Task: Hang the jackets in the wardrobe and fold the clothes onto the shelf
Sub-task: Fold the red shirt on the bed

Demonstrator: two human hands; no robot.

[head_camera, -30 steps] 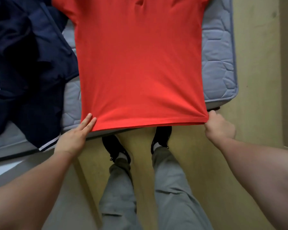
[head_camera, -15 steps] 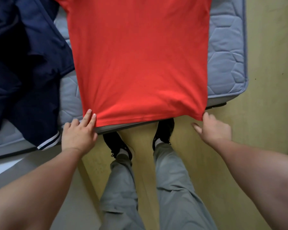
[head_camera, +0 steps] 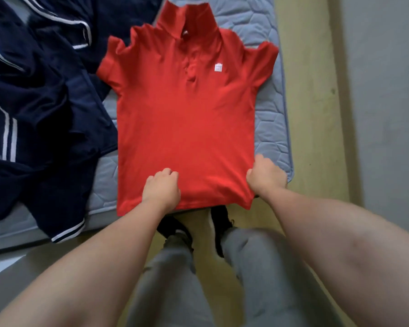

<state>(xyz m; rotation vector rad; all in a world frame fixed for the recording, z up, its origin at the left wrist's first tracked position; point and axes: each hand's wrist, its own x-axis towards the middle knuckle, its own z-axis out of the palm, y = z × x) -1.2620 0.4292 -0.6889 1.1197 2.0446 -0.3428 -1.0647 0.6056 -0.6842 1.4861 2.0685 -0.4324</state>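
Observation:
A red polo shirt (head_camera: 187, 119) lies flat, front up, on the grey quilted mattress (head_camera: 269, 119), collar away from me, a small white label on its chest. My left hand (head_camera: 162, 188) sits on the lower part of the shirt with its fingers curled into the cloth. At the shirt's lower right edge, my right hand (head_camera: 266, 177) grips the fabric, which bunches under it. The hem hangs slightly over the mattress edge. A navy jacket (head_camera: 40, 109) with white stripes lies crumpled to the left of the shirt.
The mattress ends just in front of my legs and feet (head_camera: 217, 223). A yellowish floor (head_camera: 316, 114) runs along the right, with a grey wall (head_camera: 383, 102) beyond. The jacket's striped cuff (head_camera: 67, 232) hangs over the near mattress edge.
Both hands moved from the hem corners up onto the shirt; the left went from flat fingers to curled. The view tilted up, and the collar and sleeves now show.

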